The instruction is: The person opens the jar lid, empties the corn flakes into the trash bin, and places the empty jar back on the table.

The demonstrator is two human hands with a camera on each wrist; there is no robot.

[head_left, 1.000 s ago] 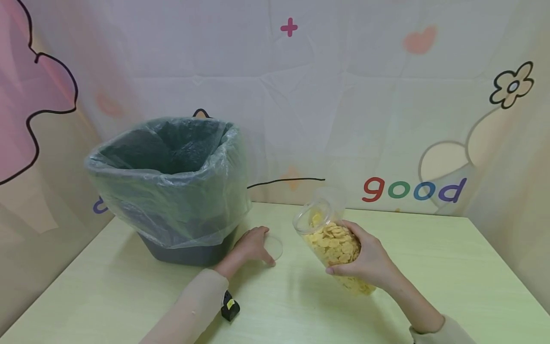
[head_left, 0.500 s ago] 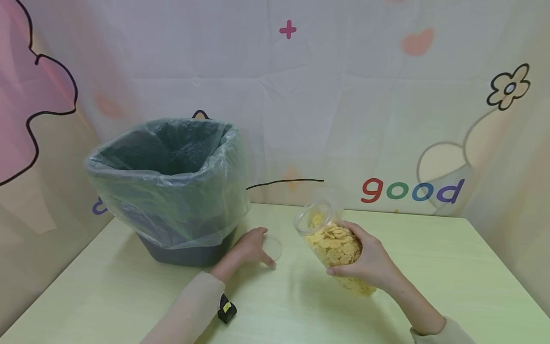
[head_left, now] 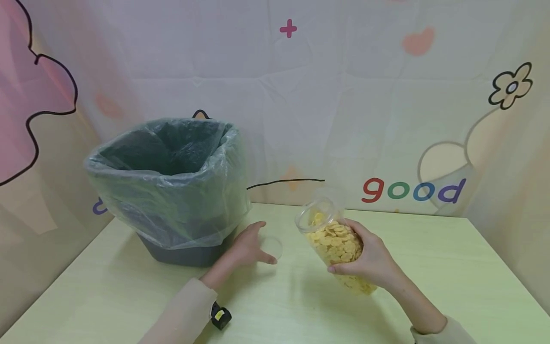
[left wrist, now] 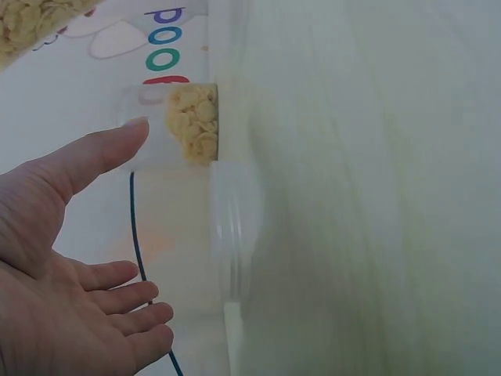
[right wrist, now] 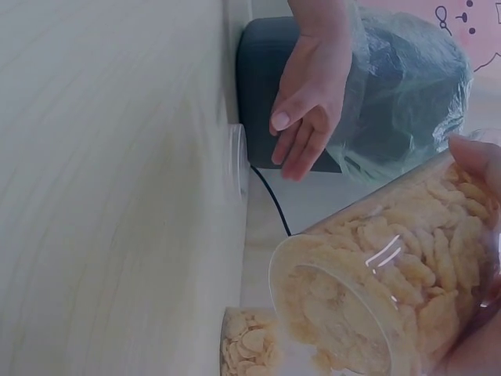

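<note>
My right hand grips a clear plastic jar of yellow corn flakes, tilted with its uncovered mouth toward the upper left. In the right wrist view the base of this jar faces the camera. My left hand hovers beside a clear round lid lying on the table, its thumb and fingers spread and holding nothing. In the left wrist view a gap shows between that hand and the lid. Behind the gripped jar stands a second jar of flakes, mostly hidden in the head view.
A dark bin lined with a translucent green bag stands at the left, close to my left forearm. The pale table ends at a printed cloth backdrop. A small black device sits at my left wrist.
My left hand has drawn slightly left and up from the lid, with thumb and fingers further apart. The lid stays in place. My right hand and its jar have hardly moved.
</note>
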